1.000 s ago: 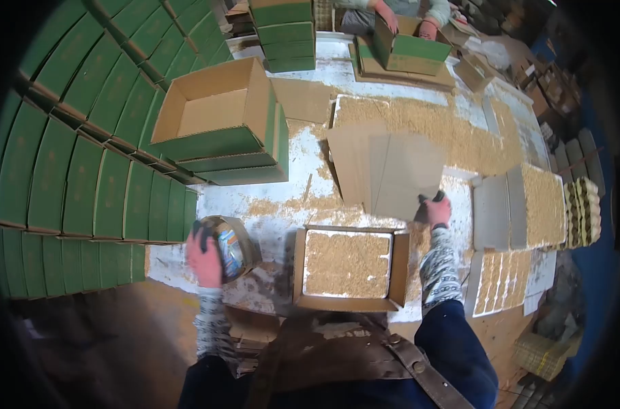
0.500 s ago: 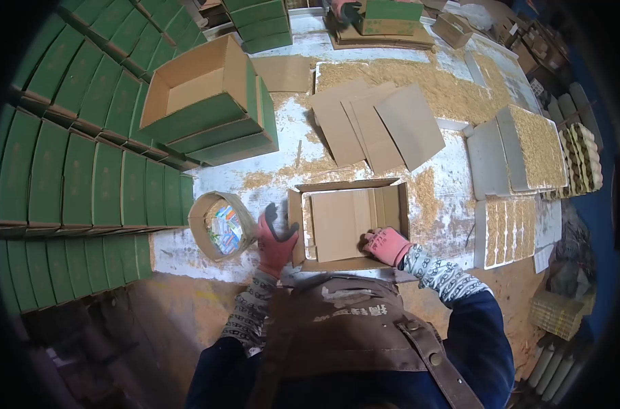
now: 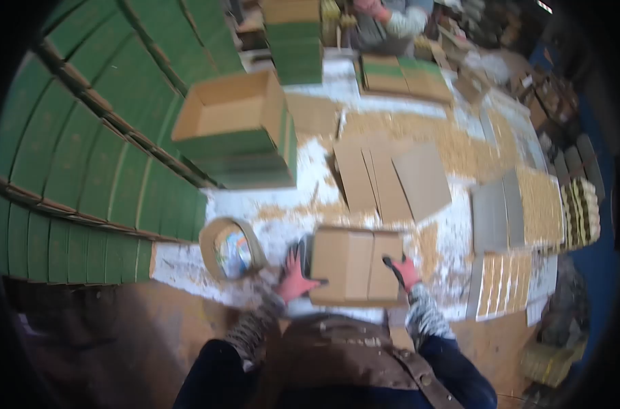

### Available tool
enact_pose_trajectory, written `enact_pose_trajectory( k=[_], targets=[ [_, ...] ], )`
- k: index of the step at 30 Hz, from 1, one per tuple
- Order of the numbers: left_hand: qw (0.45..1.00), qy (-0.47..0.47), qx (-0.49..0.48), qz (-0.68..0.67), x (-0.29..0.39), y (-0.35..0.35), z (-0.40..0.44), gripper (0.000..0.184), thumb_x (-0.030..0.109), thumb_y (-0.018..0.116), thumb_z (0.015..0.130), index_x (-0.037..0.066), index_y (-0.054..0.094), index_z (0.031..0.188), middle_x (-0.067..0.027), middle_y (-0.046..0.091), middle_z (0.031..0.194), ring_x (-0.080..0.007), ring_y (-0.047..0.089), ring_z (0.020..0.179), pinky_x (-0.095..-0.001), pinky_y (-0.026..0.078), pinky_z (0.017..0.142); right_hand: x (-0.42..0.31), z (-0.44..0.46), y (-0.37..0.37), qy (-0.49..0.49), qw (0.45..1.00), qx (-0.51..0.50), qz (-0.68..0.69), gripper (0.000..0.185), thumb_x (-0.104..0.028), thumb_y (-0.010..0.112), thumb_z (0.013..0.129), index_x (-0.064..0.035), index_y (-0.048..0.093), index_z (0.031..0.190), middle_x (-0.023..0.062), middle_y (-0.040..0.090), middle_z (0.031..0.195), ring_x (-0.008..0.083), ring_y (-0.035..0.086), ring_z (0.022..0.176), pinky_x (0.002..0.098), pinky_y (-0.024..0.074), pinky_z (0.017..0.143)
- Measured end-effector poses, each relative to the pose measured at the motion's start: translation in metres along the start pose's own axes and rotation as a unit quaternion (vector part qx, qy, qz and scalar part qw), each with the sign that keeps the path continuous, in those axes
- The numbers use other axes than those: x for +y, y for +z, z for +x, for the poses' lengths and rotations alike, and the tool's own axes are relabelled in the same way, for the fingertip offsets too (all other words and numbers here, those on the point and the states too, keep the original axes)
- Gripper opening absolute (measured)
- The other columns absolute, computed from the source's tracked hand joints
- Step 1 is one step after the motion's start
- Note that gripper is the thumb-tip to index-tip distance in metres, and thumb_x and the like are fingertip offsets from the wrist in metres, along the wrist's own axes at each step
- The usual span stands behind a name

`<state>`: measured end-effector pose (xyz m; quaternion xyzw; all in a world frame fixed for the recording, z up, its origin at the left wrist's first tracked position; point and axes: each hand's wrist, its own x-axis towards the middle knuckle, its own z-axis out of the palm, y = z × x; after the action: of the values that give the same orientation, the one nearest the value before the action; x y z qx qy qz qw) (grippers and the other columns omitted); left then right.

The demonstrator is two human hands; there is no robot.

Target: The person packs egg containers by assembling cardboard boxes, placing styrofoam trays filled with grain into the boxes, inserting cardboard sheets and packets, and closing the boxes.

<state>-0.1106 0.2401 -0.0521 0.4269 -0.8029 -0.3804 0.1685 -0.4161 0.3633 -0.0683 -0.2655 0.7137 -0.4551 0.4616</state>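
Note:
A brown cardboard box is on the table in front of me, its top covered by flat cardboard panels with seams across them. My left hand, in a pink glove with dark fingertips, grips the box's left side, with the thumb over its front left part. At the right side, my right hand holds the box, its thumb resting on the top panel. The blur hides the fingers' exact contact. Left of my left hand stands a round tub with colourful packets or labels inside.
Flat cardboard sheets lie beyond the box. Stacked green boxes line the left; an open-topped box stands nearer. Husk-filled white trays are on the right. Across the table, another person's sleeve shows near a green-topped box.
The box stood open with a cardboard sheet inside; panels now cover its top. My right hand has moved from inside to its right side, my left onto its left side. The view has shifted.

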Motion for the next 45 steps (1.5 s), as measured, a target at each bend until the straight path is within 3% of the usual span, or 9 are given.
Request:
enact_pose_trajectory(
  k=[6, 8, 13, 18, 26, 31, 38, 41, 45],
  targets=[
    [0.733, -0.245, -0.107, -0.625, 0.045, -0.014, 0.031, 0.065, 0.015, 0.06, 0.083, 0.004, 0.026, 0.138, -0.0094, 0.043, 0.131, -0.0214, 0.041, 0.12, -0.0306, 0.035, 0.097, 0.002, 0.031, -0.046, -0.176, 0.979, -0.069, -0.083, 0.042, -0.026, 0.05, 0.09, 0.0019, 0.05, 0.121, 0.0095, 0.057, 0.116, 0.0204, 0.054, 0.107, 0.0318, 0.0408, 0.094],
    [0.793, -0.144, 0.027, -0.591, 0.031, -0.037, 0.063, 0.06, 0.018, 0.053, 0.087, 0.004, 0.026, 0.138, -0.0103, 0.039, 0.134, -0.0218, 0.038, 0.122, -0.0314, 0.032, 0.1, -0.055, 0.034, -0.044, -0.037, 0.957, -0.024, 0.288, 0.038, -0.024, 0.047, 0.091, -0.0001, 0.051, 0.12, 0.0088, 0.058, 0.115, 0.0188, 0.054, 0.107, 0.0311, 0.0428, 0.093],
    [0.801, 0.051, 0.564, -0.196, -0.057, -0.177, 0.143, 0.049, 0.025, 0.035, 0.096, 0.002, 0.025, 0.138, -0.0124, 0.031, 0.141, -0.0228, 0.033, 0.127, -0.0335, 0.023, 0.107, -0.265, 0.044, 0.005, -0.22, 0.924, -0.057, 0.308, 0.035, -0.027, 0.045, 0.091, -0.0033, 0.053, 0.116, 0.01, 0.06, 0.107, 0.0205, 0.059, 0.097, 0.0325, 0.0486, 0.084],
    [0.72, 0.045, 0.355, -0.595, -0.127, -0.273, 0.21, 0.053, 0.036, 0.029, 0.097, 0.003, 0.025, 0.139, -0.0078, 0.03, 0.142, -0.0211, 0.033, 0.126, -0.0323, 0.024, 0.106, -0.327, 0.135, 0.08, -0.246, 0.889, -0.067, 0.38, 0.043, -0.033, 0.051, 0.088, -0.0058, 0.052, 0.121, 0.0058, 0.058, 0.114, 0.0189, 0.054, 0.105, 0.0336, 0.0407, 0.093],
    [0.88, 0.01, 0.326, -0.345, -0.234, -0.215, 0.231, 0.053, 0.02, 0.047, 0.092, 0.003, 0.026, 0.138, -0.0095, 0.032, 0.14, -0.0211, 0.031, 0.128, -0.0318, 0.024, 0.107, -0.366, 0.189, 0.202, -0.183, 0.937, -0.007, -0.298, 0.063, -0.049, 0.048, 0.087, -0.005, 0.041, 0.132, 0.0247, 0.046, 0.128, 0.0347, 0.041, 0.122, 0.035, 0.0318, 0.1],
    [0.804, -0.001, 0.385, -0.454, -0.104, -0.243, 0.18, 0.06, 0.002, 0.055, 0.083, 0.001, 0.029, 0.137, -0.0136, 0.036, 0.136, -0.0231, 0.035, 0.124, -0.0309, 0.025, 0.106, -0.325, 0.199, 0.192, -0.262, 0.944, -0.167, 0.113, 0.057, -0.039, 0.051, 0.09, -0.0039, 0.039, 0.134, 0.0067, 0.04, 0.135, 0.0175, 0.036, 0.123, 0.0291, 0.0266, 0.103],
    [0.817, 0.03, 0.428, -0.386, -0.134, -0.233, 0.197, 0.076, -0.005, 0.059, 0.074, 0.002, 0.021, 0.14, -0.0155, 0.028, 0.142, -0.0269, 0.025, 0.133, -0.0317, 0.018, 0.109, -0.361, 0.243, 0.231, -0.225, 0.947, -0.205, -0.103, 0.054, -0.036, 0.049, 0.09, -0.0013, 0.041, 0.13, 0.0121, 0.044, 0.132, 0.0236, 0.045, 0.115, 0.0308, 0.0343, 0.097],
    [0.817, 0.032, 0.465, -0.338, -0.146, -0.229, 0.211, 0.077, -0.003, 0.062, 0.072, 0.001, 0.023, 0.138, -0.0171, 0.029, 0.141, -0.0271, 0.027, 0.131, -0.032, 0.02, 0.108, -0.329, 0.371, 0.242, -0.398, 0.802, -0.233, -0.38, 0.055, -0.035, 0.043, 0.09, -0.005, 0.034, 0.134, 0.0199, 0.041, 0.133, 0.037, 0.048, 0.113, 0.0379, 0.0393, 0.095],
    [0.84, 0.005, 0.455, -0.295, -0.108, -0.235, 0.19, 0.065, -0.002, 0.063, 0.072, -0.003, 0.035, 0.131, -0.0189, 0.041, 0.133, -0.0278, 0.039, 0.123, -0.0329, 0.029, 0.104, -0.326, 0.267, 0.219, -0.179, 0.966, -0.041, -0.182, 0.049, -0.043, 0.042, 0.09, -0.0055, 0.047, 0.122, 0.016, 0.056, 0.106, 0.0312, 0.056, 0.1, 0.0374, 0.0447, 0.085]
  ],
)
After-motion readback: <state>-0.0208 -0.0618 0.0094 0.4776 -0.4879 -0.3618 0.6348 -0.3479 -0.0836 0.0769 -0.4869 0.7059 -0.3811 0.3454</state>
